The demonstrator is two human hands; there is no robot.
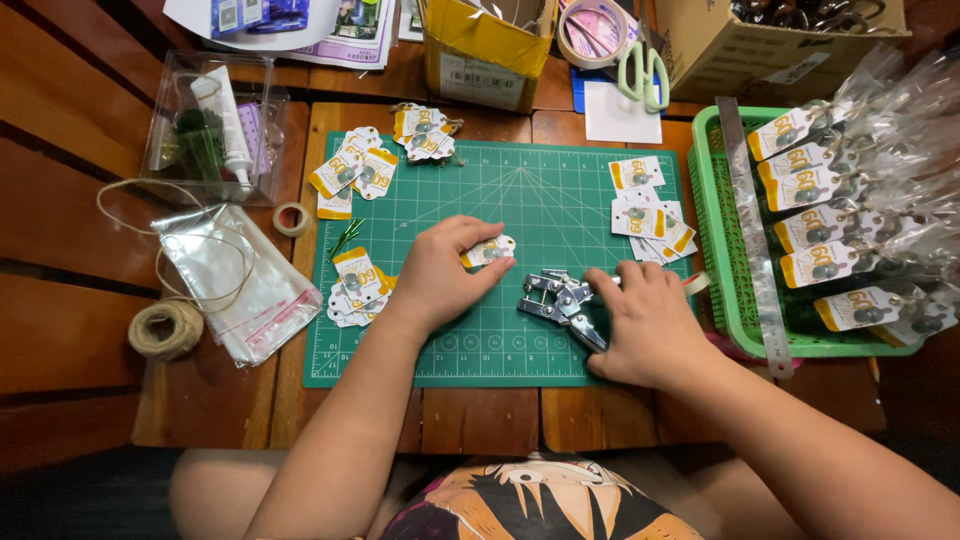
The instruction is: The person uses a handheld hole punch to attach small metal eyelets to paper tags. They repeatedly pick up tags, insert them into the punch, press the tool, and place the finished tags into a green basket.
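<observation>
Head view, left hand (pixel 437 272) pinching yellow-white tag (pixel 489 250), right hand (pixel 645 325) on punch (pixel 560 300)

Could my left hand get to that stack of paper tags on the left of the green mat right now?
Probably yes: the left hand holds only one tag, and bare cutting mat lies between it and the stack of tags.

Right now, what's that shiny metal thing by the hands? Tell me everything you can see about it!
It is a metal punch tool, silvery and shiny, like pliers with several jointed bars. It lies flat on the green cutting mat, near the mat's middle. Its head points left toward a small white and yellow paper tag. The right hand rests on its handle end, covering part of it. The left hand holds the tag just above, not touching the tool.
</observation>
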